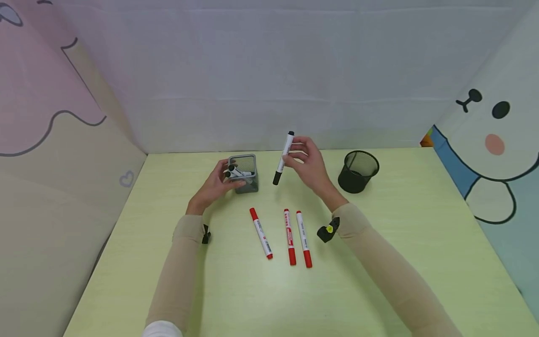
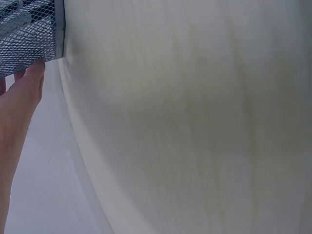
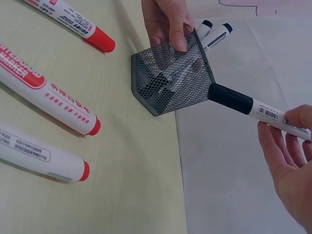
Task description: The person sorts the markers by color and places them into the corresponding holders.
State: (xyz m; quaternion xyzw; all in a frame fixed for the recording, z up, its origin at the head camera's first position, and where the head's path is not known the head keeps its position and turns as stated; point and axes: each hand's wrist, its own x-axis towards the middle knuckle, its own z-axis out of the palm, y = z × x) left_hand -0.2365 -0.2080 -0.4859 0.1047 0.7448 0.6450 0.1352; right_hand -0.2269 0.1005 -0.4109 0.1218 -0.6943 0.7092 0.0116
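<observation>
A grey square mesh pen holder (image 1: 248,186) stands at the back of the table, with black-capped markers (image 3: 218,37) leaning inside it. My left hand (image 1: 215,186) grips its side, thumb in front and fingers behind. Between the thumb and fingers of my right hand (image 1: 309,164) is a white marker (image 1: 284,157) with black ends, held tilted above the table, cap end downward. In the right wrist view its black cap (image 3: 231,99) overlaps the holder's rim; in the head view it is to the holder's right.
Three red-capped markers lie on the table in front: a left one (image 1: 262,234), a middle one (image 1: 289,238) and a right one (image 1: 304,239). A round black mesh pen cup (image 1: 354,181) stands at the back right. A white curtain (image 1: 269,70) hangs behind the table.
</observation>
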